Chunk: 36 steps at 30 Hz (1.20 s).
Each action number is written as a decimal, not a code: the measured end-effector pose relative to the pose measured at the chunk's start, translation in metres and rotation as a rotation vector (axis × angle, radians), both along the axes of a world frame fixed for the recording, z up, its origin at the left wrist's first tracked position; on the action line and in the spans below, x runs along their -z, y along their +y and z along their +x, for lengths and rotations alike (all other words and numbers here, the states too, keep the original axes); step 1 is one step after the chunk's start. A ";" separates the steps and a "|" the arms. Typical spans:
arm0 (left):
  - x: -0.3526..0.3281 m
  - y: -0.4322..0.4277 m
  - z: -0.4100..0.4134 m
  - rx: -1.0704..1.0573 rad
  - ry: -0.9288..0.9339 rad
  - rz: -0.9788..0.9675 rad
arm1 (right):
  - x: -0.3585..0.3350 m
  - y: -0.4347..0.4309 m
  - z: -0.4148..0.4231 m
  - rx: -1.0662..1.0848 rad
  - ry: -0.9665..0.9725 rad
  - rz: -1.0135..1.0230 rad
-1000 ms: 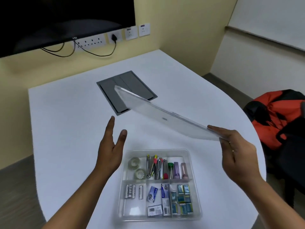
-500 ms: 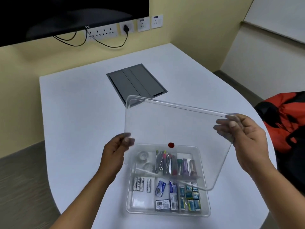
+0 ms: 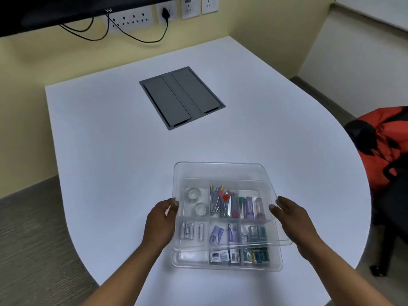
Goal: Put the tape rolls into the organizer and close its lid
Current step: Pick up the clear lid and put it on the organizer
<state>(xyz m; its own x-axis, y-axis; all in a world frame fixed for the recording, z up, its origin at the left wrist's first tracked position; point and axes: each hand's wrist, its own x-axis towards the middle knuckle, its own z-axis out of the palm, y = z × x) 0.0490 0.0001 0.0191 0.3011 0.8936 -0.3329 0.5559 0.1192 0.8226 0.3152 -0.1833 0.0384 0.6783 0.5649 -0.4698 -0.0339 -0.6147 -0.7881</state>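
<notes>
A clear plastic organizer [image 3: 227,267] with several compartments sits on the white table near its front edge. Two clear tape rolls [image 3: 193,194] [image 3: 201,209] lie in its far left compartment. A clear lid [image 3: 220,171] lies flat over the organizer, shifted a little away from me, so the near row of compartments stays uncovered. My left hand [image 3: 160,221] grips the lid's left edge. My right hand [image 3: 291,219] grips its right edge.
The white table [image 3: 110,151] has a grey cable hatch [image 3: 182,97] at its middle. An orange and black bag [image 3: 384,146] rests on a dark chair to the right. Wall sockets and cables run along the yellow wall behind.
The lid has come down from a raised tilt to lie nearly flat on the organizer. My left hand has taken hold of its left edge; both hands have dropped to the organizer's sides.
</notes>
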 end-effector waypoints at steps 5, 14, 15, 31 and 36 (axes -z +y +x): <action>0.029 -0.010 -0.014 0.301 0.294 0.120 | 0.008 -0.022 -0.010 -0.086 -0.162 -0.105; 0.040 -0.012 -0.019 0.485 0.450 0.199 | 0.028 -0.045 -0.017 -0.243 -0.257 -0.305; 0.039 -0.010 -0.019 0.494 0.464 0.219 | 0.028 -0.045 -0.015 -0.266 -0.276 -0.318; 0.017 0.017 -0.007 1.110 0.797 0.380 | 0.019 0.010 -0.001 -1.217 -0.664 -0.651; 0.015 0.024 -0.001 1.113 0.831 0.367 | 0.019 0.018 0.001 -1.229 -0.706 -0.664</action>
